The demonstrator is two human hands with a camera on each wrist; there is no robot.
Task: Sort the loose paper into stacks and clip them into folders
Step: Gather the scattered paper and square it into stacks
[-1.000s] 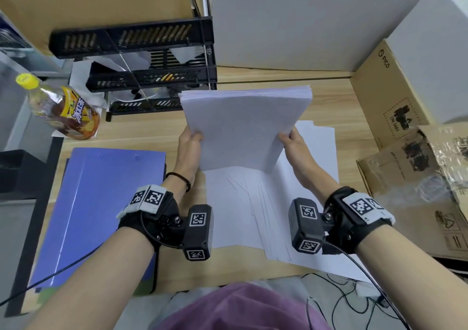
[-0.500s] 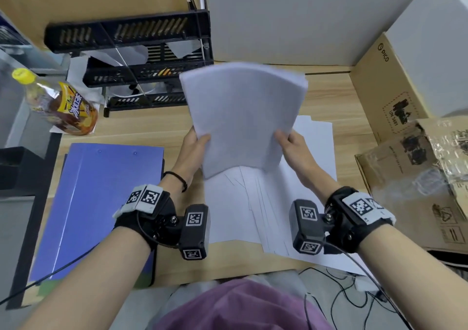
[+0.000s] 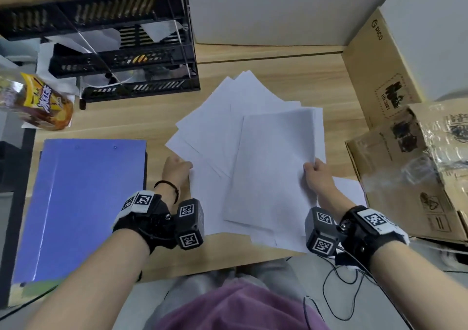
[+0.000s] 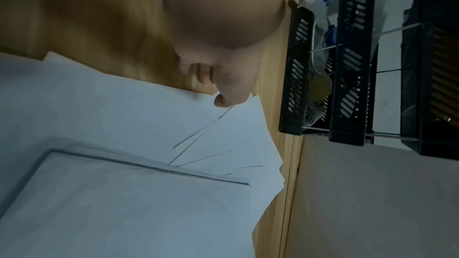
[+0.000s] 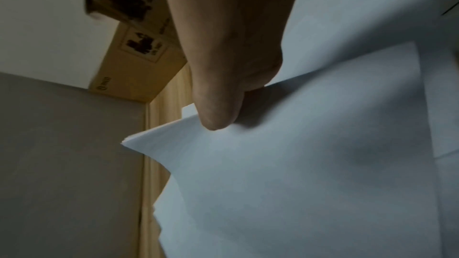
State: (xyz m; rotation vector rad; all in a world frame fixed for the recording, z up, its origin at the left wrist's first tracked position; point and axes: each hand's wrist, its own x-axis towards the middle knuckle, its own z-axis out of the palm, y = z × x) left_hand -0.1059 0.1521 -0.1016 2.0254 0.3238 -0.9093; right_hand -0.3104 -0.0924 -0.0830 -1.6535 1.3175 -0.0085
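A squared stack of white paper (image 3: 273, 167) (image 5: 298, 164) lies low over the right part of the fanned loose sheets (image 3: 215, 127) (image 4: 124, 105) on the wooden desk. My right hand (image 3: 312, 170) (image 5: 216, 117) pinches the stack's right edge, thumb on top. My left hand (image 3: 182, 165) (image 4: 223, 101) is at the left edge of the loose sheets, its thumb on the paper and its fingers curled beside it. A closed blue folder (image 3: 83, 203) lies flat on the desk left of my left hand.
A black tiered paper tray (image 3: 121, 51) stands at the back left, with a drink bottle (image 3: 38, 101) lying beside it. Cardboard boxes (image 3: 379, 76) line the right side, one wrapped in plastic (image 3: 425, 157). Cables (image 3: 342, 279) hang off the front edge.
The stack, held upright in both hands before, has come down flat to the right over the loose sheets. My left hand has let go of it and moved to the loose sheets' left edge.
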